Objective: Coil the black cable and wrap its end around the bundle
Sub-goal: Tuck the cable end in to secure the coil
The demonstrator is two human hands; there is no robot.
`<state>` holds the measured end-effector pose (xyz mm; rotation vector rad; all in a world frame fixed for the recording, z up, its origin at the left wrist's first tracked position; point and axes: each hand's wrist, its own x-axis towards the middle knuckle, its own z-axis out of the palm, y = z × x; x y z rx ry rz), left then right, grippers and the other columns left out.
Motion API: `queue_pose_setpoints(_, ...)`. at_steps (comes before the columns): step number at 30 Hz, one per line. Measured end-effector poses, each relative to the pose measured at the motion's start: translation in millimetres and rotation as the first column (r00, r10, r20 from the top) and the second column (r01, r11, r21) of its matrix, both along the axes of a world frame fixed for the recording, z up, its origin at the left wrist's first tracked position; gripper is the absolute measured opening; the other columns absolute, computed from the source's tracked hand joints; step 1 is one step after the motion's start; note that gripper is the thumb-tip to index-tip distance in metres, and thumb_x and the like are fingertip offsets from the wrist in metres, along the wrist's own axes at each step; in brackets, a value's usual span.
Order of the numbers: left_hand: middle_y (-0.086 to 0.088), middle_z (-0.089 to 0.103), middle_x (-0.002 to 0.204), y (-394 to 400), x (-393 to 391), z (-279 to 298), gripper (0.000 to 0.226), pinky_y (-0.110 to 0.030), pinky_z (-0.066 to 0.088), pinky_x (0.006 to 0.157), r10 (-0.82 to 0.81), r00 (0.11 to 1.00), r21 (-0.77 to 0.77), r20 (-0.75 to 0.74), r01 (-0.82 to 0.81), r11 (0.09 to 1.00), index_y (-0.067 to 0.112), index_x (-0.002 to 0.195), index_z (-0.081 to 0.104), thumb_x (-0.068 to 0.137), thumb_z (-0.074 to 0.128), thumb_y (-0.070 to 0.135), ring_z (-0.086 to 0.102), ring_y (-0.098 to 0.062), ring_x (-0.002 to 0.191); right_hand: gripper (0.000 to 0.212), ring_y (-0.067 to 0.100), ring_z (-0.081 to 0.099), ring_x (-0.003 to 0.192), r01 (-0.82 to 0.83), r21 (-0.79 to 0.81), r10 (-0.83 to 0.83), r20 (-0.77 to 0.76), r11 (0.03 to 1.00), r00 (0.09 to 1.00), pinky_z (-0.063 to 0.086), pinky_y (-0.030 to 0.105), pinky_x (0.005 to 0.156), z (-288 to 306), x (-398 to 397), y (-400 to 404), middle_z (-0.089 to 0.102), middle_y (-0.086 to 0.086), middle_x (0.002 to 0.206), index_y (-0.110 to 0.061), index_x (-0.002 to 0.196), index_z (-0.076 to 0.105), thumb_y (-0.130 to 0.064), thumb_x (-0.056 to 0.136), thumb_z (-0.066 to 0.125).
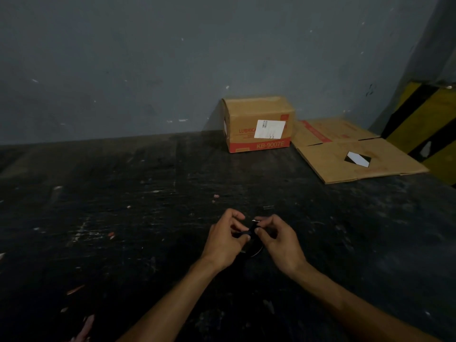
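- Holding the black cable (249, 233) between both hands, low centre of the head view, just above a dark scuffed table (123, 218).
- Left hand (225, 239): fingers curled in, thumb and fingertips pinched on the left side of the small bundle. Closed grip, cable in it.
- Right hand (278, 239): fingers bent, thumb and index pinching the cable from the right, near a small bright tip at the top of the bundle. Also closed on the cable.
- Hands sit close together, fingertips almost meeting over the bundle; both forearms come in from the bottom edge.
- Cable is black on a black surface in dim light: a loop hangs below the hands, but the number of turns and how the end lies cannot be told.
- Cardboard box (259, 124) with red print "KB-9007E" and a white label stands upright at the back of the table, against the grey wall (123, 70), well apart from the hands.
- Flattened cardboard (350, 154) lies just right of the box, touching or nearly so.
- Yellow-and-black striped post (429, 119) at far right edge.
- Small pale scraps scattered on the table.
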<state>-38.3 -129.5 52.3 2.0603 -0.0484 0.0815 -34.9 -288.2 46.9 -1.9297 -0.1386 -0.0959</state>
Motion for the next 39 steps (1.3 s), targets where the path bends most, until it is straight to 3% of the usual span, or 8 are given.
queue_pose_setpoints(7,0.009,0.07,0.086,-0.7,1.5,-1.7,0.04,-0.019,0.048,0.074,0.004,0.999,-0.033,-0.043,-0.005,0.999,0.038,0.093,0.05,0.078,0.077,0.012,0.064,-0.001,0.086,0.029,0.004,0.065,0.091,0.006,0.086,0.0,-0.069,0.996,0.998,0.052,0.018,0.08,-1.6,5.1,-0.7,0.07,-0.004,0.094,-0.025,0.108,0.065,-0.008,0.085,0.068)
queue_pose_setpoints(13,0.013,0.067,0.104,-2.0,-0.1,-15.4,0.037,-0.008,0.045,0.075,0.028,0.992,-0.134,-0.122,-0.044,0.99,0.035,0.107,0.053,0.082,0.075,0.019,0.061,0.004,0.097,0.011,0.017,0.066,0.086,0.144,0.215,-0.09,-0.244,0.966,0.965,0.053,0.025,0.065,-6.9,14.8,-2.1,0.071,0.005,0.092,-0.014,0.089,0.07,-0.005,0.086,0.065)
queue_pose_setpoints(16,0.004,0.064,0.113,-0.7,-3.6,-27.1,0.045,-0.025,0.051,0.091,0.049,0.977,-0.17,-0.207,-0.085,0.982,0.028,0.122,0.05,0.084,0.072,0.016,0.062,-0.009,0.104,0.01,0.021,0.065,0.086,0.268,0.287,-0.164,-0.34,0.92,0.926,0.051,0.027,0.059,-15.6,20.7,-6.9,0.067,0.009,0.096,-0.011,0.093,0.066,-0.003,0.089,0.061)
queue_pose_setpoints(20,-0.007,0.062,0.109,4.2,-10.1,-39.9,0.038,-0.029,0.059,0.076,0.028,0.92,-0.282,-0.391,-0.149,0.948,0.024,0.119,0.051,0.087,0.069,0.013,0.065,-0.018,0.092,0.012,0.026,0.064,0.087,0.363,0.315,-0.185,-0.476,0.877,0.86,0.052,0.032,0.064,-40.1,23.0,-14.3,0.065,0.013,0.101,-0.013,0.096,0.063,-0.003,0.09,0.058)
queue_pose_setpoints(26,-0.006,0.061,0.102,6.5,-13.8,-66.7,0.025,-0.027,0.058,0.068,0.073,0.891,-0.264,-0.448,-0.21,0.941,0.015,0.107,0.06,0.086,0.071,0.009,0.063,-0.019,0.086,0.022,0.025,0.062,0.077,0.274,0.139,-0.189,-0.438,0.952,0.879,0.053,0.03,0.059,-76.5,15.7,-18.0,0.061,0.013,0.094,-0.018,0.085,0.055,0.003,0.089,0.056)
queue_pose_setpoints(30,0.015,0.049,0.102,8.6,-11.1,-83.3,0.023,-0.035,0.058,0.079,0.084,0.885,-0.163,-0.458,-0.177,0.971,0.017,0.103,0.065,0.082,0.075,0.012,0.063,-0.018,0.097,0.022,0.018,0.064,0.072,0.175,-0.031,-0.172,-0.402,0.984,0.899,0.054,0.022,0.053,-91.8,14.8,-21.6,0.062,0.006,0.089,-0.019,0.082,0.056,0.002,0.088,0.058)
queue_pose_setpoints(33,0.006,0.058,0.111,10.6,-5.4,-91.3,0.022,-0.036,0.055,0.084,0.136,0.879,-0.076,-0.457,-0.191,0.979,0.02,0.102,0.067,0.083,0.073,0.013,0.064,-0.022,0.101,0.022,0.016,0.065,0.068,0.09,-0.147,-0.145,-0.421,0.985,0.896,0.06,0.033,0.066,-98.9,18.9,-23.1,0.069,0.007,0.092,-0.021,0.082,0.064,-0.001,0.089,0.058)
queue_pose_setpoints(39,-0.01,0.067,0.125,15.7,3.7,-96.7,0.033,-0.021,0.046,0.091,0.155,0.891,0.085,-0.427,-0.131,0.988,0.015,0.126,0.064,0.093,0.058,0.016,0.063,-0.019,0.11,0.042,0.01,0.065,0.088,-0.275,-0.351,0.088,-0.467,0.895,0.88,0.047,0.006,0.065,-97.7,24.3,-23.3,0.067,0.005,0.123,-0.02,0.126,0.062,-0.002,0.092,0.047)
